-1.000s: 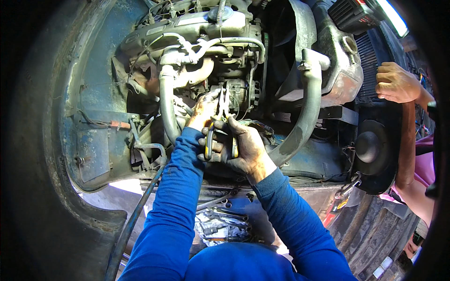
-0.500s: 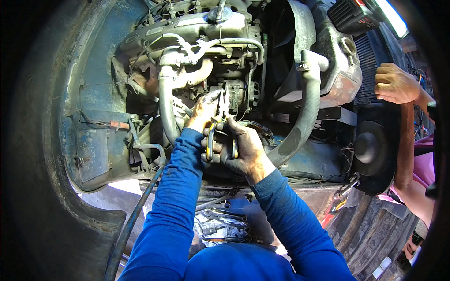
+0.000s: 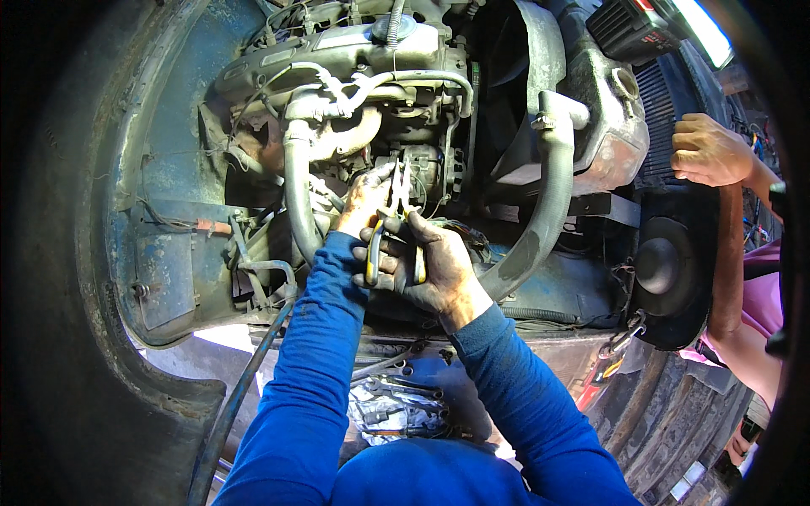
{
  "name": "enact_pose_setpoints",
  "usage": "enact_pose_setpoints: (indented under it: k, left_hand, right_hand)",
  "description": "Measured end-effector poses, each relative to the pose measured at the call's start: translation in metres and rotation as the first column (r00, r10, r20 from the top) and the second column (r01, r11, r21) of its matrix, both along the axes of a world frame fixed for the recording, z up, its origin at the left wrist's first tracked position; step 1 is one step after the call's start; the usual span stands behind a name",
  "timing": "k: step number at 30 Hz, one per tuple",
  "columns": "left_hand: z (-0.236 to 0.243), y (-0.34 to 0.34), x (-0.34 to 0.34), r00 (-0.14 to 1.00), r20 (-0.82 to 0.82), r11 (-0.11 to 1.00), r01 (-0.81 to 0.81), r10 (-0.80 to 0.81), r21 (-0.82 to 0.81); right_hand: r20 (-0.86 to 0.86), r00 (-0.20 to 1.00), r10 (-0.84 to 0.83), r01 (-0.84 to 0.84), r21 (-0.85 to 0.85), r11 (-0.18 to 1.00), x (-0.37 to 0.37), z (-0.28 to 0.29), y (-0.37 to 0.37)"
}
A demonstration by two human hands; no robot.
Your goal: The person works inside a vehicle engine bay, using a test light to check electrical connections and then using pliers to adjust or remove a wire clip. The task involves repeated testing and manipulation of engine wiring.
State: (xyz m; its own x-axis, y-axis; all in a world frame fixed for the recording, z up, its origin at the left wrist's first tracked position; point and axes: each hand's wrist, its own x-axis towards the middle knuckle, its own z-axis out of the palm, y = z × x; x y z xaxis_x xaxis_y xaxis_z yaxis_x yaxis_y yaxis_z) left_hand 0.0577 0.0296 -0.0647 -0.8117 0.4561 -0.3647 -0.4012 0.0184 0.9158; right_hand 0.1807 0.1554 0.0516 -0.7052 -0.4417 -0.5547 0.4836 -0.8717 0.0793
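Note:
My right hand (image 3: 443, 266) is wrapped round a pair of long-nose pliers (image 3: 374, 257) with yellow and black handles. The handles are spread, and the slim jaws point away from me, a little apart. Their tips reach the near left side of a ribbed, round alternator (image 3: 424, 169) low on the engine. Just left of the jaws is my left hand (image 3: 367, 201), its fingers drawn together by the alternator's end. What those fingertips hold, if anything, is hidden. Thin wires (image 3: 460, 228) run beside my right hand.
A grey hose (image 3: 299, 185) stands left of my hands, a thick ribbed hose (image 3: 553, 194) right. Beyond lies the engine's cover (image 3: 337, 51). Several wrenches (image 3: 401, 401) lie below my arms. At the right, another person's closed hand (image 3: 713, 150) is near the radiator (image 3: 662, 110).
The pliers and my right hand have shifted slightly left, and the handles look a bit wider apart. My left hand stays in nearly the same place.

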Motion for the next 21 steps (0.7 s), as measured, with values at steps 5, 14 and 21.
enact_pose_setpoints:
  k: [5, 14, 21]
  left_hand:
    - [-0.003, 0.000, 0.000, 1.000, -0.008, 1.000, -0.004, 0.004, 0.001]
    - [-0.018, -0.002, -0.004, 0.995, -0.098, 0.997, 0.001, -0.009, -0.081]
    - [-0.018, -0.004, -0.005, 1.000, -0.024, 0.998, -0.003, 0.001, -0.056]
  right_hand:
    - [-0.010, 1.000, -0.006, 0.006, -0.025, 1.000, 0.001, -0.009, 0.003]
    - [-0.008, 1.000, 0.009, -0.010, -0.058, 0.998, 0.003, -0.018, 0.005]
    - [0.011, 1.000, 0.011, -0.010, -0.029, 1.000, 0.003, -0.018, 0.004]
